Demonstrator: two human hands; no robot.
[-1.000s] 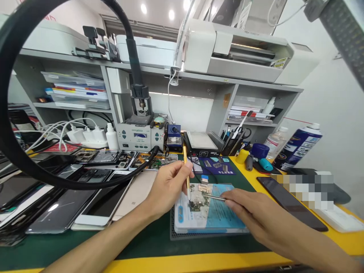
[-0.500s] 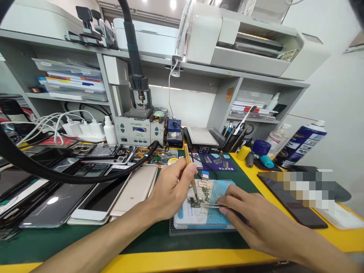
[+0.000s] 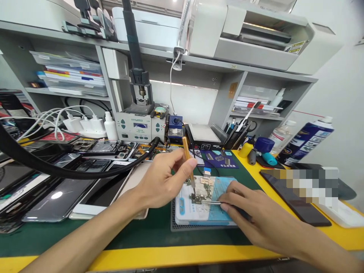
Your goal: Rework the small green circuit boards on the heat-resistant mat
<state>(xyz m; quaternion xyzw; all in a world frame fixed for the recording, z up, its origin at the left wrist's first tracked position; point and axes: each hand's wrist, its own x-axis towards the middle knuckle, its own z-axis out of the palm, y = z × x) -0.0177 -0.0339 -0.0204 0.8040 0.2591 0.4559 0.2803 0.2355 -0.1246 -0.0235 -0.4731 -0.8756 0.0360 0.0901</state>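
Note:
My left hand [image 3: 170, 176] is closed around a slim gold pen-like tool [image 3: 185, 148]. Its dark narrow tip points down at the lower left part of a small green circuit board [image 3: 203, 197]; contact is too fine to make out. Metal tweezers [image 3: 212, 203] are gripped in my right hand [image 3: 244, 203], with their points at the board's lower edge. Under the board lies a flat blue and white box [image 3: 184, 216], on a dark perforated mat [image 3: 173, 223]. A blue-ended connector [image 3: 207, 172] stands at the board's top.
Several phones, including a white one [image 3: 99, 189], crowd the left side. A hot air station [image 3: 139, 127] stands behind, its black hose [image 3: 85, 174] arching across the left. A heating plate [image 3: 201, 132], tool holder [image 3: 237, 134], spray can [image 3: 307, 138] and dark phone [image 3: 295, 197] are farther right.
The gold tool's tip has shifted slightly left over the board and stands steeper. My right hand keeps the tweezers nearly in place. The head view has tilted a little.

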